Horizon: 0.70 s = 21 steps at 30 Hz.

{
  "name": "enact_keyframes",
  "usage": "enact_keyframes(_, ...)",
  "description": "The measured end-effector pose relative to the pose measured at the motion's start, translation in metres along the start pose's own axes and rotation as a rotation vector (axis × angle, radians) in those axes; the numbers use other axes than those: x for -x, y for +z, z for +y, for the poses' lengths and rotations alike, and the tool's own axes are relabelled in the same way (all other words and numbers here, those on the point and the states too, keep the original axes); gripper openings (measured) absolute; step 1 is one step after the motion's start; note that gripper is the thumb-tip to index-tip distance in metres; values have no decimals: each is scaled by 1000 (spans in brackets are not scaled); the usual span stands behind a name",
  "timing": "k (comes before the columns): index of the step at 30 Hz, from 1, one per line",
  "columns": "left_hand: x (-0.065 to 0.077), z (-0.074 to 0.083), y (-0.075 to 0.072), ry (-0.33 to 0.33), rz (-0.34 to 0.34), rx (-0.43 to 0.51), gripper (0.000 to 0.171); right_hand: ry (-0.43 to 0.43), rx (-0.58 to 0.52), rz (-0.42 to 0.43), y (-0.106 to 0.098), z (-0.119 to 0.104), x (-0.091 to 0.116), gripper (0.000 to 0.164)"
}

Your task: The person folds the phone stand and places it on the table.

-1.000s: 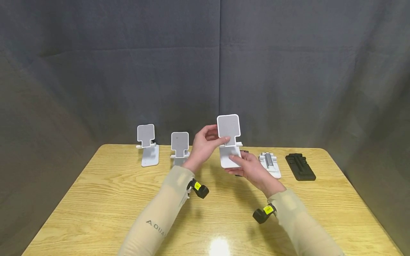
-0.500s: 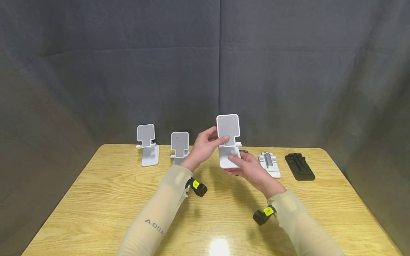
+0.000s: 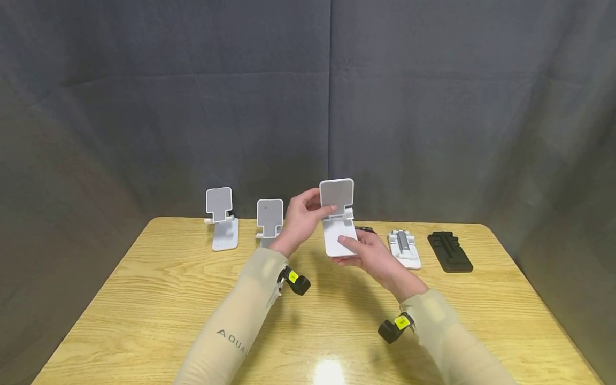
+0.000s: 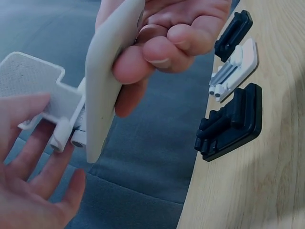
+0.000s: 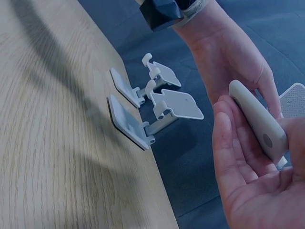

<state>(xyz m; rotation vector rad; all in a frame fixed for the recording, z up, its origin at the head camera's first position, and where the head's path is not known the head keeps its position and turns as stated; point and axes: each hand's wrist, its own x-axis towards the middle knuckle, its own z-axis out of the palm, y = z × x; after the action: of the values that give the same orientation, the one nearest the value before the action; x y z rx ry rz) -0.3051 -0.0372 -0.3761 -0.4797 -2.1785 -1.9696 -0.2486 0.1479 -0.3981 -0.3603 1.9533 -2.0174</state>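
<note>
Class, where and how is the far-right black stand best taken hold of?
Probably pinch the folded black stand across its base's long edges from above, coming from the right: it lies flat, and a folded white stand neighbours its left.

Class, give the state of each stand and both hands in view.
Held white stand: unfolded, aloft.
Left hand: gripping its upper plate.
Right hand: gripping its base.
Leftmost white stand: unfolded, standing.
Second-left white stand: unfolded, standing.
Rightmost white stand: folded.
Rightmost black stand: folded.
Other black stand: folded.
</note>
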Motion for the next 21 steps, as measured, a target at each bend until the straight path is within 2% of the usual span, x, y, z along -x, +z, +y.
enact_keyframes(3,-1,-1,0,5,23,5,34,2,2,0,2,0,0,39)
enact_keyframes(13,-1,0,-2,-8,28,30,33,2,4,40,4,1,-1,39)
enact_keyframes(21,1,8,-3,24,91,115,28,15,-55,100,1,3,-2,42)
